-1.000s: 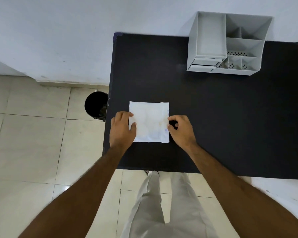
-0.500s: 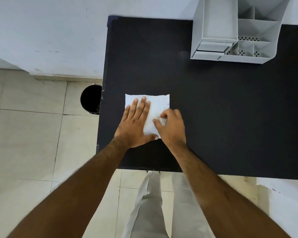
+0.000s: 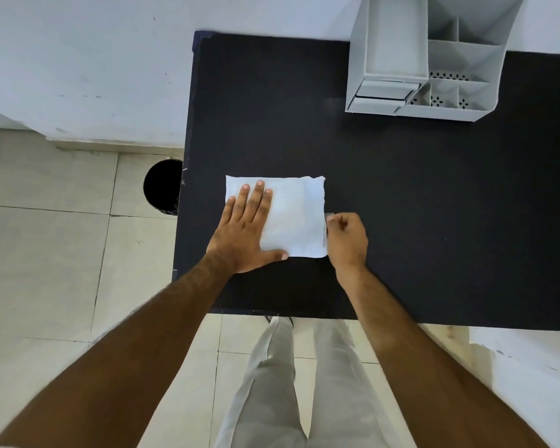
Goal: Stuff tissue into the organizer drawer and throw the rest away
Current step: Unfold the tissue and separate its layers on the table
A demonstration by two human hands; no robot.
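A flat white tissue pack (image 3: 299, 221) lies on the black table (image 3: 434, 205) near its left front corner. My left hand (image 3: 243, 234) rests flat on the pack's left half with fingers spread, holding it down. At the pack's right edge, my right hand (image 3: 348, 240) is curled, its thumb and forefinger pinching a small pale tab. The grey organizer (image 3: 358, 59) stands at the table's far right against the wall, with its small drawer (image 3: 382, 93) at the front left corner, only slightly pulled out.
A round black bin (image 3: 162, 185) stands on the tiled floor just left of the table's edge. The organizer has several open compartments, some with perforated floors. A white wall runs behind the table. My legs show below the front edge.
My left hand went from gripping the pack's left edge to lying flat on top. My right hand slid from over the pack to its right edge, pinching there. The camera moved closer.
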